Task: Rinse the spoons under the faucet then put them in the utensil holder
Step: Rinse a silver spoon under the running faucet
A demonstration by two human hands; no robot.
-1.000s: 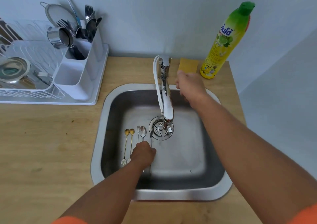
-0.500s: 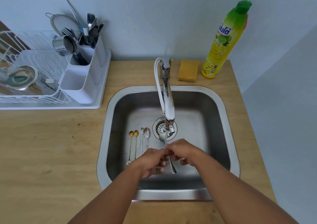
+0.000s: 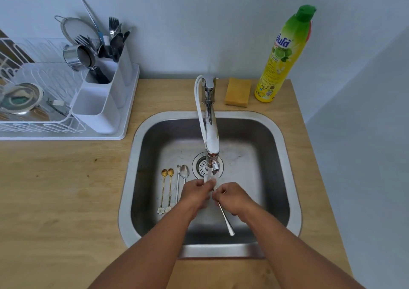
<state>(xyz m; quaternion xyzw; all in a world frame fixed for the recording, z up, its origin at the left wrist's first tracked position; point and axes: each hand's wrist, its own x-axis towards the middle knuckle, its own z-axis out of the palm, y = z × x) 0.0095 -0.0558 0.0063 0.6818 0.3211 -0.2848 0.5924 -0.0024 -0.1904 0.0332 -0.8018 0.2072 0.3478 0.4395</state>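
Both hands — left hand (image 3: pixel 195 194), right hand (image 3: pixel 232 198) — have lifted the spoon (image 3: pixel 225 219) (handle down) under the faucet (image 3: pixel 211 138).

Yellow sponge (image 3: pixel 238 92) upper centre on wooden table (image 3: pixel 59 189), just beside green-capped yellow soap bottle (image 3: pixel 284 56). White dish rack (image 3: pixel 44 102) upper left, holding metal bowl (image 3: pixel 21 98).

A slim silver metal spoon (image 3: pixel 225 219) is held slanting under the chrome curved faucet (image 3: pixel 211 133), its bowl hidden in the running water between the fingers, its handle pointing down toward the near sink wall. Four more small spoons lie side by side on the steel sink floor left of the drain: two gold flower-ended teaspoons (image 3: pixel 166 187) and two silver teaspoons (image 3: pixel 181 178). The white plastic utensil holder (image 3: pixel 104 102) stands upright at the dish rack's end, already stocked with cutlery at the back.
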